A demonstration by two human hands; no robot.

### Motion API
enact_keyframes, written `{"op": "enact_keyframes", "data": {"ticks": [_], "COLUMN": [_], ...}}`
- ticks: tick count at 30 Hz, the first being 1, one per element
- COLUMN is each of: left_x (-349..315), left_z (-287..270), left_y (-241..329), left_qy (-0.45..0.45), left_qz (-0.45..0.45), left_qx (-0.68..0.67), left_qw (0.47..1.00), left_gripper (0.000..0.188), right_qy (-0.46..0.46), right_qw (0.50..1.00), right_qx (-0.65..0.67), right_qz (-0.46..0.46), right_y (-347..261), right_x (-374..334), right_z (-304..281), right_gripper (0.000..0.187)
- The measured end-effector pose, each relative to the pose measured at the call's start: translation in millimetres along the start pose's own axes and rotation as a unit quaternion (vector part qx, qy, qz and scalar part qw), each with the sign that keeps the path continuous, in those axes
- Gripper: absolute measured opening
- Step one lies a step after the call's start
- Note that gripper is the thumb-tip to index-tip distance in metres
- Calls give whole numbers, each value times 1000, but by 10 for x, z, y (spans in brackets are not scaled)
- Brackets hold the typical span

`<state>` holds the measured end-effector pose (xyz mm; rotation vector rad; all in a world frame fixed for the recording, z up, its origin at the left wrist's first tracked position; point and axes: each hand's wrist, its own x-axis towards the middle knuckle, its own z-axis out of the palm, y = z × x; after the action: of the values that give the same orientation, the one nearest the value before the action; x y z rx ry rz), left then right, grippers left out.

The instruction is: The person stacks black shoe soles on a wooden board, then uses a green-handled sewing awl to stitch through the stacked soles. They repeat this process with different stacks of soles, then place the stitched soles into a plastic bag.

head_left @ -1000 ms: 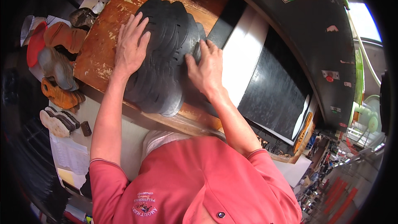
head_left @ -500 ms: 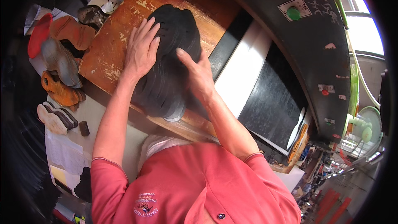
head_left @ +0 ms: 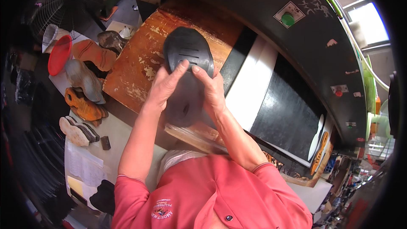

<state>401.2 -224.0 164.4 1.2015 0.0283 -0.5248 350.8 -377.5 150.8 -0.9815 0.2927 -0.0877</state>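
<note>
A stack of black shoe soles (head_left: 186, 44) stands out in front of me over the worn wooden board. Short slits cross the top sole at its broad far end, and its narrower near end is blurred. My left hand (head_left: 164, 85) grips the stack's left side, thumb laid on the top sole. From the right, my right hand (head_left: 213, 88) clasps it the same way, its thumb beside the other near the slits. The fingers of both hands are mostly hidden along the sides and beneath.
Under the soles lies a scuffed wooden board (head_left: 131, 70). To its right are a white strip (head_left: 250, 76) and a black panel (head_left: 286, 110) below a dark machine housing (head_left: 313, 55) with a green button (head_left: 288, 19). Sole-shaped pieces (head_left: 82, 101) and a red dish (head_left: 60, 55) sit at left.
The soles, fanned out before, now sit in one closer, neater stack. My left hand has come down from the far left edge, and both thumbs now press on top. The view has shifted.
</note>
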Motion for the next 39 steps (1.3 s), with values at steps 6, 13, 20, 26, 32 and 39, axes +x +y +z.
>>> {"op": "enact_keyframes", "data": {"ticks": [6, 13, 20, 26, 32, 39], "left_x": [-379, -354, -126, -89, -124, -127], "left_z": [199, 39, -60, 49, 91, 134], "left_y": [811, 649, 3, -56, -177, -128], "left_qy": [-84, -56, -47, -35, -35, -9], "left_qz": [125, 138, 216, 353, 302, 284], "left_qx": [184, 562, 639, 633, 628, 578], "left_qw": [971, 814, 737, 688, 716, 765], "left_gripper": [35, 49, 62, 69, 63, 54], "right_qy": [-112, -25, 23, 19, -3, -62], "right_qw": [987, 981, 960, 970, 952, 985], "right_qx": [83, -70, -262, -222, -291, -154], "right_qz": [-77, -182, -91, -98, -93, -56], "right_y": [-158, -324, -1, 109, 93, 89], "right_x": [-200, 181, 341, 309, 188, 305], "right_z": [86, -612, -909, -618, -658, -545], "right_gripper": [61, 73, 58, 72, 72, 76]}}
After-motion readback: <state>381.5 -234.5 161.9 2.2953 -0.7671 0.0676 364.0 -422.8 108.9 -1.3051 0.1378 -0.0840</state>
